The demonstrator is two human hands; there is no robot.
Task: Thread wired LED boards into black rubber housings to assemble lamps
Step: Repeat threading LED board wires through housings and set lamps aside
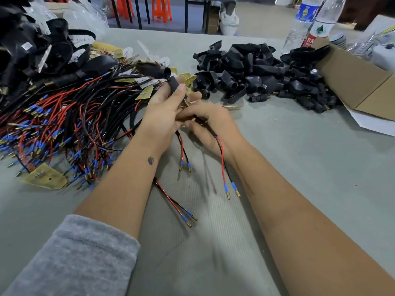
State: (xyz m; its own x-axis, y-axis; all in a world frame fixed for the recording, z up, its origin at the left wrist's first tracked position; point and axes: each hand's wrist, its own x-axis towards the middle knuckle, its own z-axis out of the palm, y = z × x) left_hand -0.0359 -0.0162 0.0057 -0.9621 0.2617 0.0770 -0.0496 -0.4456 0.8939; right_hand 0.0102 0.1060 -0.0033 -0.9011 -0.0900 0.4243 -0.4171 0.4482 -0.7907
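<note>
- My two hands meet over the middle of the grey table [299, 163], with bare surface stretching toward me and to my right.
- To my left, a tangle of red and black wired LED boards [64, 116] crowds the table up to my left forearm; a loose pile of black rubber housings [256, 75] lies beyond my hands, toward the right.
- A cardboard box [359, 82] closes the far right edge, with water bottles [310, 20] behind it.
- My left hand [164, 112] grips a black rubber housing [168, 80] upright, its brass threaded stem [185, 101] pointing down.
- My right hand [211, 122], just below, pinches the cable [221, 150] beneath that stem; its red and black leads hang over my right wrist.
</note>
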